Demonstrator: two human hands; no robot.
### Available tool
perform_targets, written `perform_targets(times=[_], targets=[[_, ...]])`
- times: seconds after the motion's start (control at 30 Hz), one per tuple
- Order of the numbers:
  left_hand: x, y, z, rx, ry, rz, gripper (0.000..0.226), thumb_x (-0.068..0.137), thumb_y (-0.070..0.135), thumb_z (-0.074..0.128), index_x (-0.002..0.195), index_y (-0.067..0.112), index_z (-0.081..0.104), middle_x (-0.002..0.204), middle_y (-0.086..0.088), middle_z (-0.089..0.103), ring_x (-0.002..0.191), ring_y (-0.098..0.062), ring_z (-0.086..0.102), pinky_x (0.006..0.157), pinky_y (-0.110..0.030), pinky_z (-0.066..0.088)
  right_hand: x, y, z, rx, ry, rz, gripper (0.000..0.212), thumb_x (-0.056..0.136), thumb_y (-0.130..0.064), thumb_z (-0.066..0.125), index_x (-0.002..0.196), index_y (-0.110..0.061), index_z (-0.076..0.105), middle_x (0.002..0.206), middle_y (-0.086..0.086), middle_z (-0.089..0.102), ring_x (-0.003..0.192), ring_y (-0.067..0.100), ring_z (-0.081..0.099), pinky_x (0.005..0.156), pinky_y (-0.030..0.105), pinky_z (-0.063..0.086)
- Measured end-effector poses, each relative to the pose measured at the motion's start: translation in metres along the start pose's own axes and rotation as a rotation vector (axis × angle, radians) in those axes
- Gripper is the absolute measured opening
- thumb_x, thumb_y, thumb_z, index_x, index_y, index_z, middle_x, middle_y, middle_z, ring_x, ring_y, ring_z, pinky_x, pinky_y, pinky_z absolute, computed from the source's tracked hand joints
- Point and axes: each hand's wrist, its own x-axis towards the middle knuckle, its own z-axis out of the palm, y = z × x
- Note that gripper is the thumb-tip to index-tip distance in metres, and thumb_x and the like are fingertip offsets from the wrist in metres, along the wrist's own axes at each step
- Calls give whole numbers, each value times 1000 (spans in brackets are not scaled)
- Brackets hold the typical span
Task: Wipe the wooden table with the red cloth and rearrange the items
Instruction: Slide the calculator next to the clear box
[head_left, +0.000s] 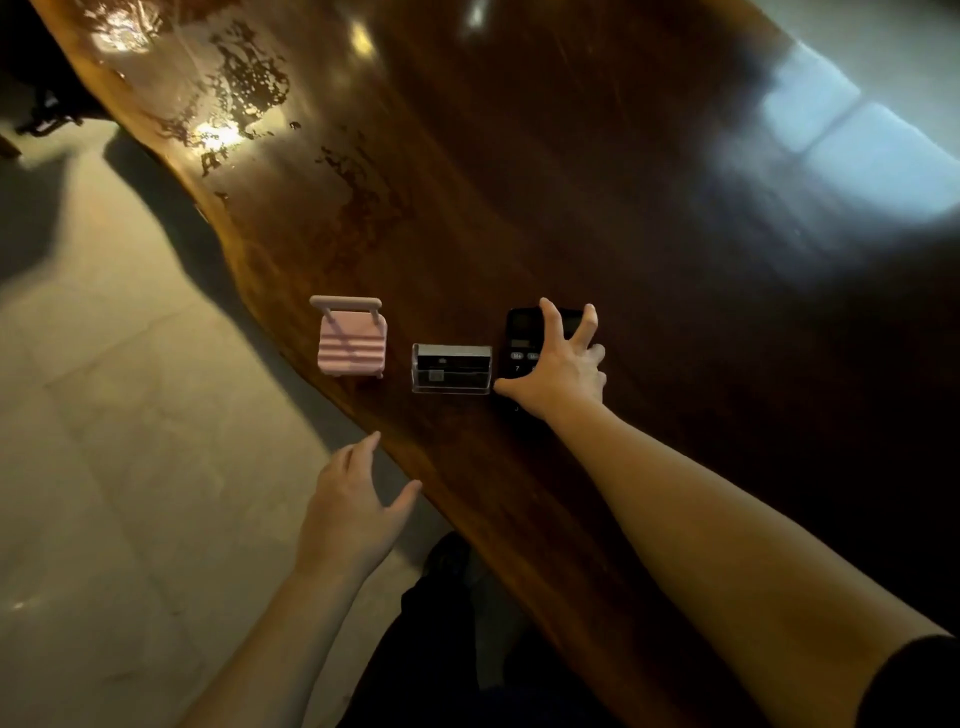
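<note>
Flanking calculator (524, 343): clear card holder (451, 368), pink stand (352, 343)

Prob. an office or reception desk: glossy live-edge wooden table (519, 182) w/ clear card holder (451, 368) near its edge, black calculator (519, 343) just beside holder; tiled floor (104, 415) below table.

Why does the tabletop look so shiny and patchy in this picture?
Head view: lamps glare off wet streaks on the table at upper left; a pale window reflection smears at right; the calculator under the right hand is dim; edges bend from the wide lens.
</note>
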Motion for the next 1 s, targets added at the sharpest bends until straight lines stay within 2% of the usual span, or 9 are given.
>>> perform_targets(times=[0.13, 0.23, 0.3, 0.37, 0.5, 0.63, 0.73, 0.9, 1.0], targets=[[11, -1, -7, -10, -18, 28, 82, 84, 56, 71, 152, 27, 35, 153, 1, 43, 140, -21, 40, 107, -39, 42, 2, 2, 4, -16, -12, 23, 131, 51, -65, 88, 145, -55, -2, 154, -1, -17, 130, 45, 30, 97, 63, 41], [22, 3, -12, 4, -29, 74, 81, 83, 56, 72, 151, 30, 35, 153, 2, 43, 139, -20, 41, 105, -38, 43, 1, 3, -1, 0, -55, 41, 134, 50, -71, 85, 146, -55, -7, 157, -3, -19, 140, 47, 21, 101, 68, 39], [31, 9, -17, 1, -38, 107, 81, 83, 57, 72, 150, 32, 35, 153, 3, 43, 139, -19, 42, 103, -38, 44, -5, 7, -7, 25, -54, 59, 134, 51, -74, 83, 147, -53, -9, 161, -1, -15, 146, 47, 11, 106, 70, 33], [38, 19, -25, 10, -35, 161, 80, 82, 57, 72, 150, 32, 36, 153, 2, 44, 138, -20, 44, 102, -39, 45, -15, 12, -15, 51, -21, 71, 130, 55, -75, 80, 150, -49, -5, 165, 3, -5, 148, 43, 9, 109, 68, 30], [49, 45, -41, 12, -30, 291, 76, 83, 55, 72, 147, 27, 42, 149, -1, 49, 136, -21, 45, 104, -41, 43, -47, 27, -36, 150, 18, 10, 110, 69, -69, 75, 155, -37, 14, 160, 1, 24, 144, 29, 26, 110, 58, 36], [50, 89, -51, -9, -106, 436, 72, 84, 50, 73, 145, 23, 45, 139, -4, 54, 122, -22, 54, 96, -38, 48, -91, 54, -66, 291, 95, -27, 82, 79, -58, 73, 148, -32, 38, 144, -8, 47, 130, 15, 44, 96, 36, 44], [40, 130, -52, -1, -182, 537, 70, 85, 48, 74, 144, 26, 46, 141, -5, 51, 120, -23, 54, 91, -38, 49, -132, 78, -85, 334, 175, -29, 69, 82, -57, 71, 142, -34, 46, 138, -11, 53, 123, 8, 50, 96, 31, 47], [3, 198, -45, -16, -350, 701, 62, 86, 43, 74, 140, 25, 51, 142, -8, 54, 124, -27, 56, 101, -51, 49, -207, 116, -113, 456, 335, 4, 62, 83, -57, 66, 139, -35, 49, 132, -15, 56, 117, -1, 51, 92, 23, 50], [-37, 231, -34, -22, -435, 824, 63, 85, 44, 72, 141, 29, 51, 146, -6, 53, 129, -24, 53, 101, -47, 49, -260, 142, -124, 521, 449, 60, 62, 84, -58, 64, 139, -35, 49, 133, -15, 57, 122, -1, 51, 89, 17, 47]])
